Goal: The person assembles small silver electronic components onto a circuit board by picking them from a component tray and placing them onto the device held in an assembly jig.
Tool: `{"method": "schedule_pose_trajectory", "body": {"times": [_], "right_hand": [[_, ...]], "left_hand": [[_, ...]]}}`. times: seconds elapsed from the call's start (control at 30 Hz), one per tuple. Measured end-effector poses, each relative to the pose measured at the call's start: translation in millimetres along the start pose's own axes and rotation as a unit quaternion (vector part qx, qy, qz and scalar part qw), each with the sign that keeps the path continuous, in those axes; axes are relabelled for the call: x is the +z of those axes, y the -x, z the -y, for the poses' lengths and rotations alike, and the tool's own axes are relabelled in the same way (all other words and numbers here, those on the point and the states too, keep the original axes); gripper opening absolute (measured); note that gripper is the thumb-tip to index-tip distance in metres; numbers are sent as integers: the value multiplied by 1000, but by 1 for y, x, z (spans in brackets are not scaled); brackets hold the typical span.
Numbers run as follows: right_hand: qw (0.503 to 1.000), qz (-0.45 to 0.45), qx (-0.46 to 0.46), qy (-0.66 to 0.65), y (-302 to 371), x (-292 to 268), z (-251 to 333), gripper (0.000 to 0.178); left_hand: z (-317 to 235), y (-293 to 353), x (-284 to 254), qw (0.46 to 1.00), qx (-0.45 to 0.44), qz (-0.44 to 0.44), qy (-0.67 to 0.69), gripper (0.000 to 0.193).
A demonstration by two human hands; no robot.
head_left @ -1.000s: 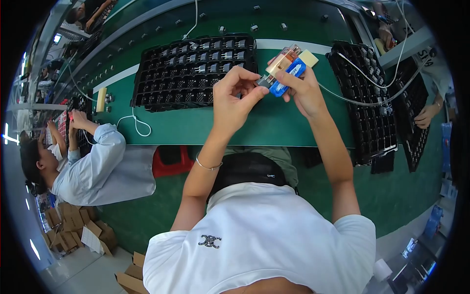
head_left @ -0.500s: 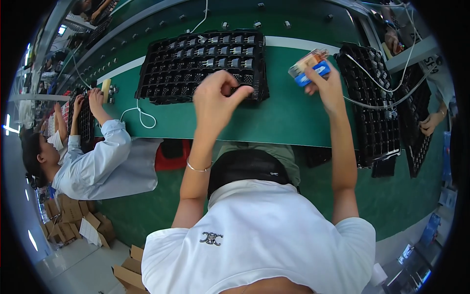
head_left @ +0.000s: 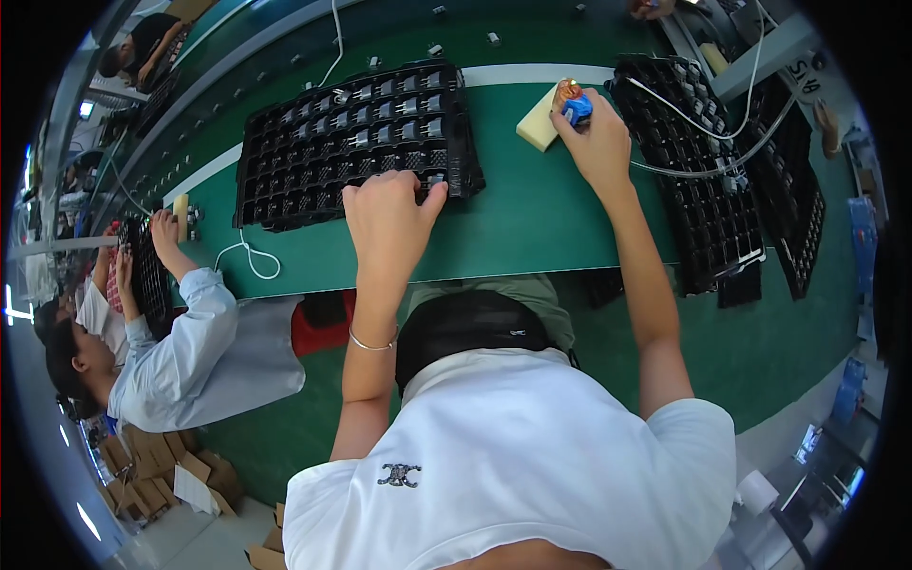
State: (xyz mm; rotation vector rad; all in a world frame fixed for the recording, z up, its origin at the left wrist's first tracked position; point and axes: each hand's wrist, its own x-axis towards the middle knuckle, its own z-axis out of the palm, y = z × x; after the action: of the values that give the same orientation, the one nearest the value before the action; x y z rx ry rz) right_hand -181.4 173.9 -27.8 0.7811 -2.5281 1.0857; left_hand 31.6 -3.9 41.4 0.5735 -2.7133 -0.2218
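My left hand (head_left: 391, 220) is at the near right edge of a black compartment tray (head_left: 294, 171). Its thumb and forefinger close around a small grey part (head_left: 435, 180) in the front row. Similar grey parts (head_left: 407, 106) with metal pins fill several pockets in the tray's far right area; other pockets look bare. To the right, my right hand (head_left: 598, 142) is closed on a small blue and copper-coloured object (head_left: 574, 103), its exact kind hidden by the fingers. Just left of that hand lies a pale yellow sponge block (head_left: 538, 125) on the green table (head_left: 503, 233).
More black trays (head_left: 684, 171) stand on the right, with a white cable (head_left: 698, 131) and a clear hose (head_left: 708, 179) across them. A white cord loop (head_left: 252, 258) lies left of my tray. A co-worker in a light blue shirt (head_left: 180, 356) works at the left.
My left hand has lowered onto the tray's near edge, its fingers now at a grey part. My right hand has moved slightly up with the blue object. The whole view has shifted a little.
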Motion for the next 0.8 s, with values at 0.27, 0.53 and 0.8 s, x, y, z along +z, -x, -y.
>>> {"method": "schedule_pose_trajectory", "body": {"times": [0.27,0.53,0.8], "right_hand": [[1000,-15,-15,3,-2,1,-10,35],[1000,-24,-15,4,-3,3,-11,36],[1000,-16,0,10,-8,0,-14,39]], "left_hand": [[-6,-4,3,996,-58,13,66,28],[-5,-4,4,989,-33,5,141,23],[-2,-4,9,970,-63,14,235,20]]}}
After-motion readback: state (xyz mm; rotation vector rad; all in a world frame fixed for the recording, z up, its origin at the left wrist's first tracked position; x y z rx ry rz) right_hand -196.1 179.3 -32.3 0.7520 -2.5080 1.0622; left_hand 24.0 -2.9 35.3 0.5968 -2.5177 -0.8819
